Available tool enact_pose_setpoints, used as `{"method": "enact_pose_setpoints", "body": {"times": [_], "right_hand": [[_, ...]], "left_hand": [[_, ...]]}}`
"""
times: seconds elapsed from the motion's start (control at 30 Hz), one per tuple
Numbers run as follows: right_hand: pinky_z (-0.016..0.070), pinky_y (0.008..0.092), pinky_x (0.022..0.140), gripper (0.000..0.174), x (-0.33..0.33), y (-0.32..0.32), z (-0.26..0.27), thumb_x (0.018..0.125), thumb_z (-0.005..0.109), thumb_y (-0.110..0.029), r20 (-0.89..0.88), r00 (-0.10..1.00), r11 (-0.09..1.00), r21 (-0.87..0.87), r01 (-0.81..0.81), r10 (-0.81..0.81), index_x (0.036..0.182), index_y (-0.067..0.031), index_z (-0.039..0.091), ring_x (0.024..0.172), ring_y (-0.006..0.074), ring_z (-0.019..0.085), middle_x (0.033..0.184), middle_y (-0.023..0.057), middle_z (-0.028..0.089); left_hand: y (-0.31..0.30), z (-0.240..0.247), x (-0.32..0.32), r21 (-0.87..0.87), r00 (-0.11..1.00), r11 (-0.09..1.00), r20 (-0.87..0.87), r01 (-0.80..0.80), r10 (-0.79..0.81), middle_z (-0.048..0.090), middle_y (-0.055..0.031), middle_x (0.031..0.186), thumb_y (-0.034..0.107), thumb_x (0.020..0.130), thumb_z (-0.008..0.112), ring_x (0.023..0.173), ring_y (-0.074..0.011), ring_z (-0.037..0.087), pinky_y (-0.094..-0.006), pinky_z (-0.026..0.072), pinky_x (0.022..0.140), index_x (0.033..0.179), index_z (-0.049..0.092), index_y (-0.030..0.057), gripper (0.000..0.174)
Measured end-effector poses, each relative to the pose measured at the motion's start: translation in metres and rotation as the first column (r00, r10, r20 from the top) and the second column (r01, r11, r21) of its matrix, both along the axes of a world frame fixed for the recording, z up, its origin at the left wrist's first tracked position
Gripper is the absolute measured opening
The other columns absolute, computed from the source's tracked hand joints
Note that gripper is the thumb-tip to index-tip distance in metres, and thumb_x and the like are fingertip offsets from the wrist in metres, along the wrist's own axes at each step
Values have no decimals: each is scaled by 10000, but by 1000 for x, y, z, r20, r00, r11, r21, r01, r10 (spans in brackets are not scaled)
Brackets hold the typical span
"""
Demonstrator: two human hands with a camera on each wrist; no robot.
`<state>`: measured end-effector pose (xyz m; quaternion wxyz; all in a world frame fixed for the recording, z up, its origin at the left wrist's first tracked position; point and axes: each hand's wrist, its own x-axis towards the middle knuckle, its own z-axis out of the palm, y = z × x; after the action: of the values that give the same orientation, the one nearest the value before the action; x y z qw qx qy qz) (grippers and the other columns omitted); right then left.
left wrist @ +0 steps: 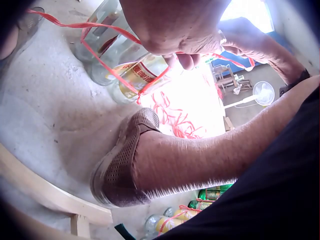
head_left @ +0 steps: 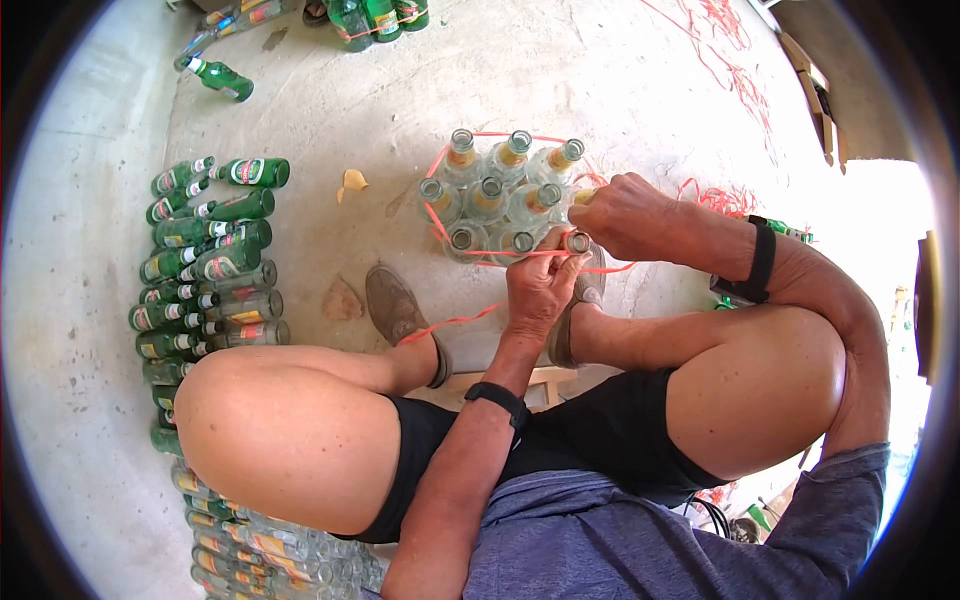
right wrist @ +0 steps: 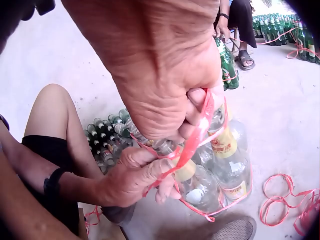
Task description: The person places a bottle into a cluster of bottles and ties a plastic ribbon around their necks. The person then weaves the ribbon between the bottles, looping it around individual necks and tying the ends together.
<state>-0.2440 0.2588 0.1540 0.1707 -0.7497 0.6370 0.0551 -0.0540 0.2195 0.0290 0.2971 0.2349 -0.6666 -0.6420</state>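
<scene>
A cluster of clear glass bottles (head_left: 486, 204) stands upright on the floor between the feet, in the head view. Around it runs a flat red plastic strap (head_left: 436, 222), with a loose tail trailing toward the left shoe. My left hand (head_left: 540, 292) is at the near-right bottle, thumb and fingers pinching the strap beside its neck, as the right wrist view shows. Above it, my right hand (right wrist: 160, 75) has its fingers curled round a twisted length of the same strap. In the left wrist view, the labelled bottles (left wrist: 137, 75) are partly hidden behind my left hand.
Green bottles (head_left: 205, 235) lie stacked along the left wall, with clear ones (head_left: 270, 545) nearer. More green bottles (head_left: 380, 18) stand at the back. Loose red strap (head_left: 735, 80) lies tangled on the right. Another person's sandalled foot (right wrist: 245, 59) shows beyond, in the right wrist view.
</scene>
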Motion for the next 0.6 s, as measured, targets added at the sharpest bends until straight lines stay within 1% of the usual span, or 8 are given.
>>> {"method": "enact_pose_setpoints", "body": {"times": [0.07, 0.17, 0.27, 0.37, 0.47, 0.57, 0.6], "right_hand": [[572, 525, 628, 99, 2, 3, 3, 848, 715, -98, 16, 999, 999, -8, 37, -37, 832, -32, 642, 729, 405, 738, 701, 175, 688], [566, 531, 623, 91, -1, 5, 11, 843, 706, -88, 37, 999, 1000, -3, 5, -5, 837, -32, 633, 687, 402, 726, 687, 164, 676], [560, 526, 600, 84, -4, 15, 1, 848, 687, -79, 33, 999, 1000, 16, -2, 1, 836, -32, 619, 654, 395, 716, 712, 160, 689], [553, 516, 572, 92, -5, 27, -9, 861, 671, -81, 79, 997, 999, -38, 15, -12, 841, -33, 595, 629, 389, 706, 693, 148, 671], [542, 515, 545, 102, -5, 36, -13, 864, 669, -83, 89, 996, 997, -66, 35, -29, 857, -36, 578, 613, 382, 699, 635, 132, 623], [534, 499, 520, 118, -6, 47, -28, 866, 675, -81, 152, 988, 984, -171, 43, -16, 861, -43, 564, 573, 359, 681, 591, 109, 568], [530, 492, 511, 121, -5, 51, -31, 870, 678, -81, 164, 986, 981, -182, 62, -32, 858, -47, 562, 562, 350, 676, 589, 106, 561]], "left_hand": [[1, 0, -1, 1, 1000, 1000, -21, -14, 14, 657, 24, 783, 79, 963, 831, 694, -42, 580, -252, 524, 623, 1168, 726, 2, 243], [1, -2, 0, 34, 1000, 999, 10, 15, -15, 651, 32, 782, 73, 969, 825, 695, -36, 559, -244, 512, 618, 1174, 733, 7, 235], [2, -1, 0, 11, 1000, 1000, 6, -5, 5, 657, 33, 801, 67, 968, 826, 716, -30, 548, -239, 507, 625, 1199, 742, 13, 251], [1, 3, -1, 44, 1000, 999, -30, -5, 6, 670, 29, 832, 70, 964, 835, 737, -27, 549, -239, 510, 640, 1222, 748, 19, 277], [1, 1, 0, 45, 1000, 999, -27, 8, -7, 675, 27, 856, 79, 962, 841, 748, -31, 546, -239, 510, 650, 1230, 747, 17, 291], [1, -5, 1, 27, 1000, 999, -2, 20, -20, 667, 33, 862, 93, 970, 839, 749, -34, 544, -239, 508, 651, 1236, 742, 9, 295], [0, -4, 1, 40, 999, 999, 3, 32, -33, 664, 36, 863, 95, 973, 836, 748, -35, 546, -238, 506, 649, 1239, 741, 9, 295]]}}
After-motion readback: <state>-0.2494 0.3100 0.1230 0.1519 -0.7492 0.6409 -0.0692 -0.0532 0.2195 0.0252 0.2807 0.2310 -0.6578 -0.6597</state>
